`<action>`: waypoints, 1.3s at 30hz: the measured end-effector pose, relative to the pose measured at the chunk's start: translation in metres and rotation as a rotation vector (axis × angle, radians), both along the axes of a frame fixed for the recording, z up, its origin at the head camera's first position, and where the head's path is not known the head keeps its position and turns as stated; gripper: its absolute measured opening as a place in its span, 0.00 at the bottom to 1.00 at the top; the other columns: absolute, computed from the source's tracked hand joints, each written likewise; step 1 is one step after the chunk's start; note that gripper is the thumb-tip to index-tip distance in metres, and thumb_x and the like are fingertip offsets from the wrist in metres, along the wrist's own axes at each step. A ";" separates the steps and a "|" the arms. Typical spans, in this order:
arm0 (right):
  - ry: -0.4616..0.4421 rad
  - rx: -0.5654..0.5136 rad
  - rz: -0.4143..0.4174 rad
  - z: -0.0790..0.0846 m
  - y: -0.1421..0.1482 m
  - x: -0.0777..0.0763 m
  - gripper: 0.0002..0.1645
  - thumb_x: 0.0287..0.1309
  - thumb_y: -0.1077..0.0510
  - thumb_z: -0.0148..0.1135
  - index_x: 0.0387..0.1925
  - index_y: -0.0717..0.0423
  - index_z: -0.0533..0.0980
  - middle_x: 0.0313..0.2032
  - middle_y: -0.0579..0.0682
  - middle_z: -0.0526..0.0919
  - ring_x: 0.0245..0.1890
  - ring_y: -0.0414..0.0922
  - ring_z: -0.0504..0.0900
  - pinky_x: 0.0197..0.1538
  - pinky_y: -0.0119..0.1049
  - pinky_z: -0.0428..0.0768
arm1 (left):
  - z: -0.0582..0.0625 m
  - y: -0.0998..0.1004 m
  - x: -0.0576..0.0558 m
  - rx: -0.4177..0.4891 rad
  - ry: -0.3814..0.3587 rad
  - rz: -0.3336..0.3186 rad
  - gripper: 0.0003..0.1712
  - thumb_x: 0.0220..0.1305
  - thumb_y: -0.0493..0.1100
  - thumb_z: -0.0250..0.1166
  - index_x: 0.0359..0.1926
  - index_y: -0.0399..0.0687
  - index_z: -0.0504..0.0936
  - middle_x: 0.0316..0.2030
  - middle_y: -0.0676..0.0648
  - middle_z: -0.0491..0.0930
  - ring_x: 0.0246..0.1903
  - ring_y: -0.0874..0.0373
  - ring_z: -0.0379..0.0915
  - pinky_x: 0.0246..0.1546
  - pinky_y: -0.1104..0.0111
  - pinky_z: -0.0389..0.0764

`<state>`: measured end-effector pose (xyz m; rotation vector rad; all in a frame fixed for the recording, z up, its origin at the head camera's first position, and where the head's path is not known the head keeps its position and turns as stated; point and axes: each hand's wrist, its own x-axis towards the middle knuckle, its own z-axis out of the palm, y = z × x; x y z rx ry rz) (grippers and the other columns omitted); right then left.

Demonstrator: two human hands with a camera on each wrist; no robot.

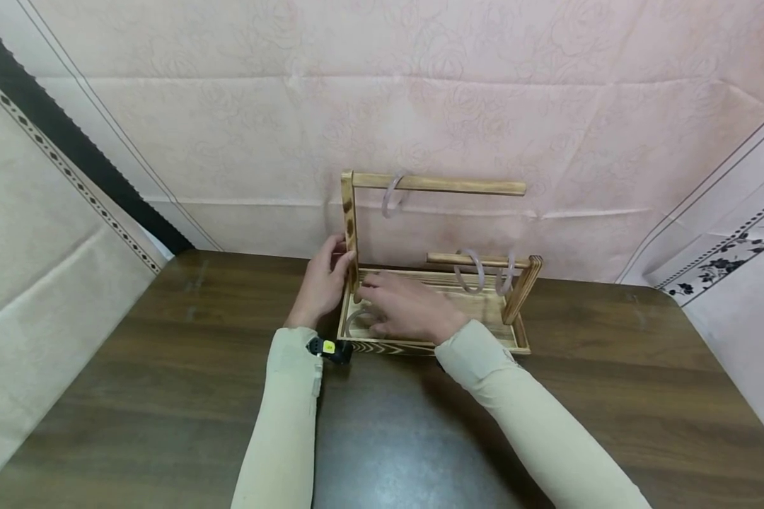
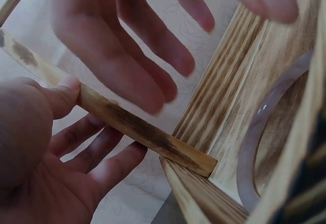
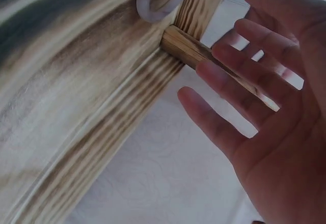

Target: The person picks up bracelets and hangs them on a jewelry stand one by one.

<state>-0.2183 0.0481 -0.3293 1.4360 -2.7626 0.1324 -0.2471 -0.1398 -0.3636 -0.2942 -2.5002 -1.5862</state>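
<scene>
A wooden display stand has a long shallow tray base (image 1: pixel 484 307) and a tall left post (image 1: pixel 350 219). My left hand (image 1: pixel 321 283) grips this post low down, its thumb on one side and fingers on the other, as the left wrist view shows. My right hand (image 1: pixel 414 304) hovers over the tray's left part, beside the post, with fingers loosely extended and nothing held. Under it, a pale translucent bangle (image 2: pixel 249 152) lies at the tray's left end, partly hidden by this hand in the head view.
One bangle (image 1: pixel 390 196) hangs on the upper bar (image 1: pixel 458 185). Two more, a left bangle (image 1: pixel 474 274) and a right bangle (image 1: pixel 504 277), hang on the lower bar (image 1: pixel 442 259), held by a short right post (image 1: pixel 522 291). Patterned cloth (image 1: pixel 420 127) stands behind the brown table (image 1: pixel 165 396).
</scene>
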 end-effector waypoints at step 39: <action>-0.163 0.135 -0.087 -0.017 -0.027 -0.015 0.22 0.52 0.59 0.75 0.50 0.49 0.81 0.51 0.47 0.81 0.46 0.44 0.82 0.52 0.40 0.83 | -0.001 0.000 -0.001 -0.005 0.002 -0.001 0.19 0.80 0.45 0.51 0.67 0.48 0.70 0.61 0.41 0.76 0.62 0.46 0.74 0.62 0.51 0.78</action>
